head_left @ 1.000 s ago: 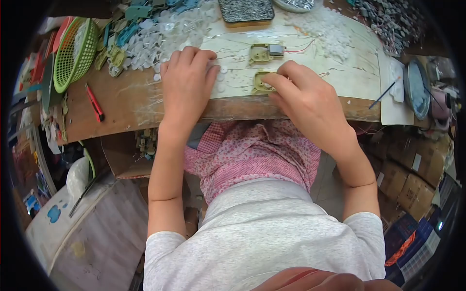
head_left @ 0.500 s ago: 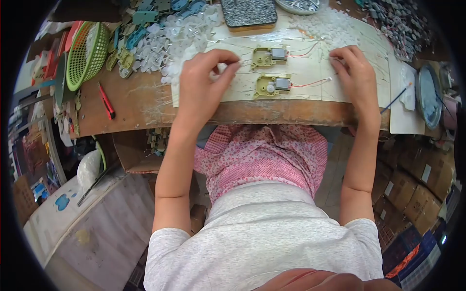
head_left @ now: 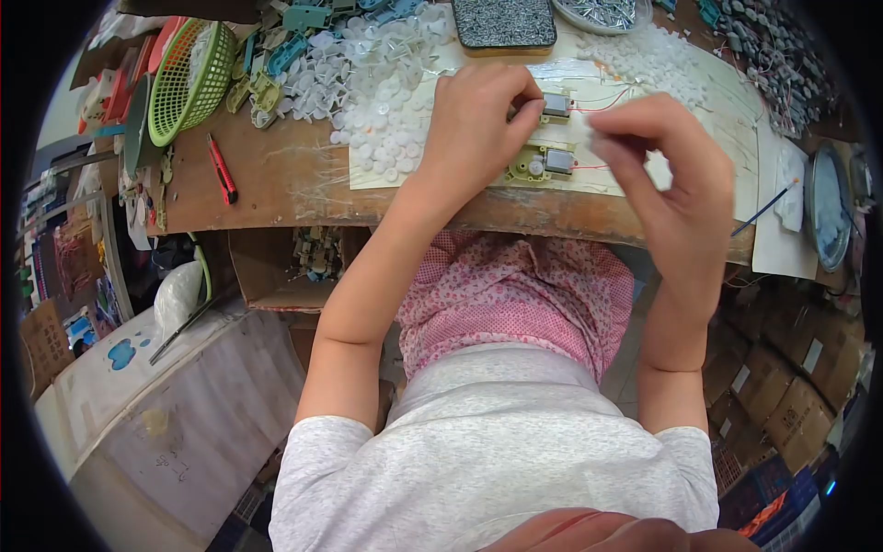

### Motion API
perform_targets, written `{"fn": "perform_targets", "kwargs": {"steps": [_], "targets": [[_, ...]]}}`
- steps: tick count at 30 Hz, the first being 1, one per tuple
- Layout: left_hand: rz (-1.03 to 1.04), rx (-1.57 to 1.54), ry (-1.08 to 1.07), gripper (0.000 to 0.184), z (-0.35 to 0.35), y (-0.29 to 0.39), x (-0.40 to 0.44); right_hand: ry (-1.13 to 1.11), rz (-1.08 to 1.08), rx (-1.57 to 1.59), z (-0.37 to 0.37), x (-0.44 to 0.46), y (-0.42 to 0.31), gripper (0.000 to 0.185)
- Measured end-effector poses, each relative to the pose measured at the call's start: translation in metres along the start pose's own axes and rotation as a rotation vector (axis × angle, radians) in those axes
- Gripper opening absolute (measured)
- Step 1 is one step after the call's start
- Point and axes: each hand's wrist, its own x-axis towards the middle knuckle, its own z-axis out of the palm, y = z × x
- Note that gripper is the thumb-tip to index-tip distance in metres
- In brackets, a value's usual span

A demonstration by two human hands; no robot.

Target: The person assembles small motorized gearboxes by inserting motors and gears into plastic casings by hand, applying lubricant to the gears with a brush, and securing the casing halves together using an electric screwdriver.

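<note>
My left hand (head_left: 483, 124) curls beside the upper motor (head_left: 556, 105); I can't tell whether it pinches anything. My blurred right hand (head_left: 676, 179) holds thumb and forefinger apart.

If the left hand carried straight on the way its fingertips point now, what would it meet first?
Most likely the upper grey motor, which sits just beyond the fingertips of the left hand in the picture. Their heights are hard to compare from this single view.
</note>
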Motion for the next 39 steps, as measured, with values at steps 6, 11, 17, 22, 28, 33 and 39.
{"fn": "perform_targets", "kwargs": {"steps": [6, 11, 17, 22, 28, 33, 39], "targets": [[0.102, 0.190, 0.120, 0.011, -0.003, -0.001, -0.015, -0.073, -0.201, -0.467, 0.034, 0.016, 0.036, 0.012], [0.126, 0.178, 0.090, 0.016, -0.006, -0.009, -0.024, -0.241, -0.175, -0.601, 0.038, 0.017, 0.047, 0.010], [0.118, 0.149, 0.096, 0.015, -0.002, -0.010, -0.024, -0.356, -0.218, -0.712, 0.038, 0.025, 0.041, 0.011], [0.072, 0.063, 0.098, 0.022, -0.002, -0.010, -0.025, -0.472, -0.361, -0.743, 0.037, 0.036, 0.045, 0.012], [0.032, 0.078, 0.055, 0.023, -0.003, -0.011, -0.025, -0.537, -0.423, -0.703, 0.036, 0.039, 0.050, 0.012], [0.045, 0.140, 0.076, 0.022, -0.011, -0.005, -0.027, -0.553, -0.462, -0.648, 0.028, 0.043, 0.054, 0.015], [-0.094, 0.296, 0.226, 0.021, -0.056, -0.050, -0.029, -0.431, -0.445, -0.575, 0.053, 0.068, 0.032, 0.017]]}}
